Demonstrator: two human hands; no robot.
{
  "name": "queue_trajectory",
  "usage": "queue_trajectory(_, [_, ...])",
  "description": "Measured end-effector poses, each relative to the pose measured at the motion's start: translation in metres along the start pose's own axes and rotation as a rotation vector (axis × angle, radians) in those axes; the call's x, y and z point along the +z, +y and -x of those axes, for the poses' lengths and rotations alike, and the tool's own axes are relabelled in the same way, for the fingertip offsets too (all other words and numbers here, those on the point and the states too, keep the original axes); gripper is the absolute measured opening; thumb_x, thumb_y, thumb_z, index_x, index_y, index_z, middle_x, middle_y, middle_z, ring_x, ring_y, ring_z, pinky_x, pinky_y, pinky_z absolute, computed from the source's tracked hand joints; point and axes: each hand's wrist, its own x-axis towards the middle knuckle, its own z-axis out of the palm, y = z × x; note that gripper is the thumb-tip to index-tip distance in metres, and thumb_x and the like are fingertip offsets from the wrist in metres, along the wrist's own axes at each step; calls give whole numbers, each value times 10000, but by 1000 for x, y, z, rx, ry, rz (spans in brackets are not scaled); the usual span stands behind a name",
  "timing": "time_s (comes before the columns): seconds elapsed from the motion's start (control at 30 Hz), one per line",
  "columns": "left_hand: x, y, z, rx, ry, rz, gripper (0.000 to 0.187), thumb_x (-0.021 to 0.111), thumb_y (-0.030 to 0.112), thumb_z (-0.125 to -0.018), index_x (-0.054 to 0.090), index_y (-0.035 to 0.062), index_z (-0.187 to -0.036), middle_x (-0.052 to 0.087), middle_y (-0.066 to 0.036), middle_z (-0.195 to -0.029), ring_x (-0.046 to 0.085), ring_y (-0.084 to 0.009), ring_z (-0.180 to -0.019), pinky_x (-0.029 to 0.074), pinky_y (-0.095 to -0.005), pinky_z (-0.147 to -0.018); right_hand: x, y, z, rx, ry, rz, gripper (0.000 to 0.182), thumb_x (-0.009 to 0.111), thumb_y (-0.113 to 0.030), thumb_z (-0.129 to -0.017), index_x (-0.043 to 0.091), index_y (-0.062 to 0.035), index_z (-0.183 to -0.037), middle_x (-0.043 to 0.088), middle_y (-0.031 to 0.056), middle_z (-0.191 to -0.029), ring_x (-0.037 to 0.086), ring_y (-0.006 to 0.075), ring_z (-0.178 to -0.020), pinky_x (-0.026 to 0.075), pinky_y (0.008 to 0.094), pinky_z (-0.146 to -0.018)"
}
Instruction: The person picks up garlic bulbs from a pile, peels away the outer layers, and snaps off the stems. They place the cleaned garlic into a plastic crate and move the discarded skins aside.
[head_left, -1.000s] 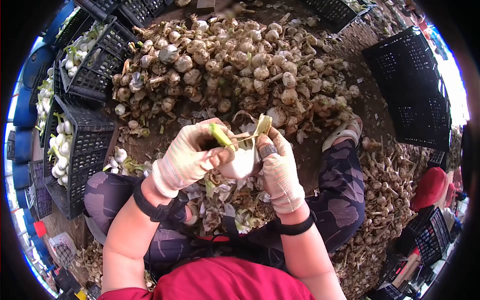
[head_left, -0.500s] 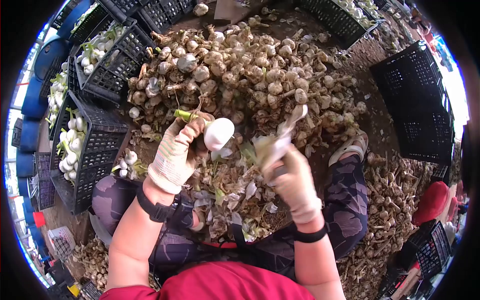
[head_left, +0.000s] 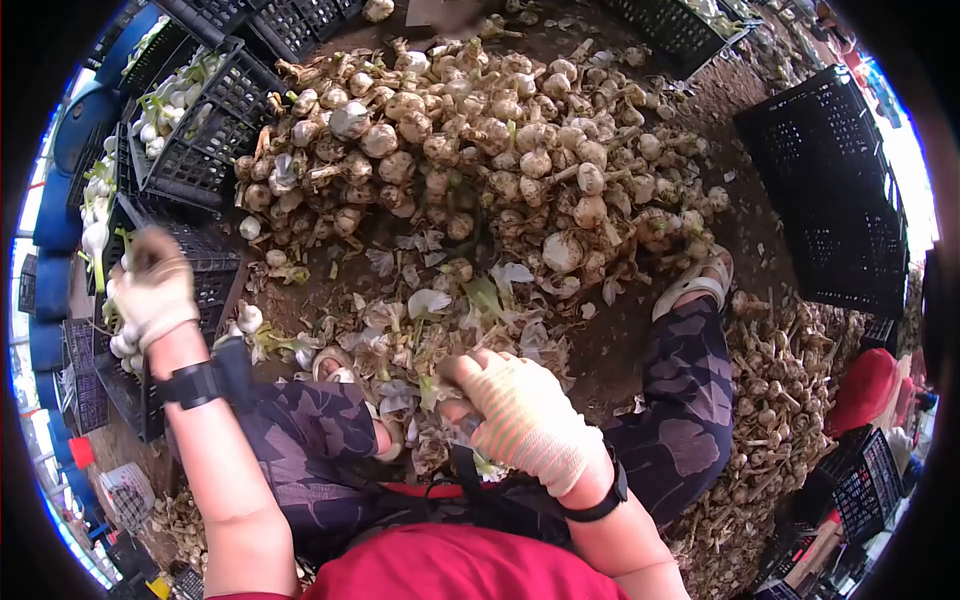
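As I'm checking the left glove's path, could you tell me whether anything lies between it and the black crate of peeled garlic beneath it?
Nothing visible does: the left hand hovers directly over the black crate, above the peeled garlic.

My left hand (head_left: 152, 290) reaches far out to the left, gloved, arm stretched. My right hand (head_left: 515, 415) sits low near my lap, gloved fingers curled downward.

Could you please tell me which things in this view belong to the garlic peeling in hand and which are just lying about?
In use:
left hand, over the crate of peeled bulbs
right hand, down in the peelings
heap of unpeeled garlic

Lying about:
empty black crates
blue drums
red cloth
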Motion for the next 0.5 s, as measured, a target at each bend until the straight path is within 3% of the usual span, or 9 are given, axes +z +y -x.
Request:
queue_trajectory(0.03, [37, -59, 15, 58, 342, -415, 201, 620, 196, -858, 590, 0, -889, 623, -133, -821, 602, -183, -687, 532, -282, -595, -5, -3, 1, -48, 30, -1, 221, 638, -173, -811, 598, -83, -1010, 607, 129, -941, 595, 343, -914, 483, 429, -775])
queue_trajectory(0.07, [32, -101, 28, -241, 115, -630, 212, 621, 247, -869, 603, 38, -839, 624, -102, -815, 590, -170, -661, 506, -282, -583, -9, -4, 2, -95, 59, -1, 223, 649, -158, -794, 601, -91, -1001, 607, 119, -942, 590, 332, -922, 479, 424, -782])
queue_trajectory(0.13, [61, -206, 93, -453, -150, -1221, 216, 628, 251, -870, 646, 46, -937, 641, -82, -857, 628, -162, -718, 504, -281, -596, -18, 0, 4, -111, 168, -38, 246, 662, -122, -755, 605, -101, -993, 607, 109, -943, 584, 323, -924, 472, 419, -787])
queue_trajectory(0.2, [42, -287, 129, -874, -225, -1312, 270, 608, 268, -870, 657, 51, -1024, 670, -93, -927, 640, -173, -754, 522, -300, -639, -25, 8, 6, -159, 373, -143, 351, 653, 8, -633, 611, -117, -958, 607, 87, -924, 588, 316, -875, 479, 409, -750])
queue_trajectory(0.3, [2, -397, 168, -707, -691, -1864, 658, 726, 315, -749, 500, 36, -1300, 611, -221, -1145, 623, -363, -1014, 504, -388, -876, -38, 19, 18, -193, 319, -291, 381, 609, 57, -594, 612, -116, -933, 605, 82, -897, 598, 319, -826, 496, 399, -702])
queue_trajectory(0.33, [1, -420, 184, -701, -681, -1964, 740, 737, 321, -729, 430, 33, -1338, 540, -231, -1234, 584, -384, -1071, 488, -405, -903, -42, 20, 22, -193, 300, -303, 392, 575, 75, -572, 609, -116, -912, 598, 77, -868, 604, 316, -793, 505, 390, -670])
queue_trajectory(0.4, [13, -442, 198, -785, -644, -2125, 870, 756, 328, -680, 318, 13, -1362, 368, -237, -1393, 524, -396, -1155, 465, -416, -948, -39, 20, 23, -129, 253, -279, 223, 617, -15, -698, 604, -105, -901, 586, 82, -851, 599, 322, -798, 498, 402, -675])
queue_trajectory(0.47, [10, -440, 199, -787, -680, -2081, 854, 761, 341, -665, 346, 3, -1329, 394, -242, -1363, 526, -397, -1150, 460, -417, -954, -40, 20, 26, -112, 182, -311, 175, 650, -232, -804, 601, -89, -891, 579, 98, -831, 590, 332, -779, 488, 407, -670])
queue_trajectory(0.5, [8, -435, 193, -770, -687, -2040, 839, 766, 354, -649, 373, -7, -1296, 420, -247, -1332, 528, -398, -1144, 455, -417, -960, -42, 23, 27, -112, 199, -313, 175, 650, -232, -804, 601, -89, -891, 579, 98, -831, 590, 332, -779, 488, 407, -670])
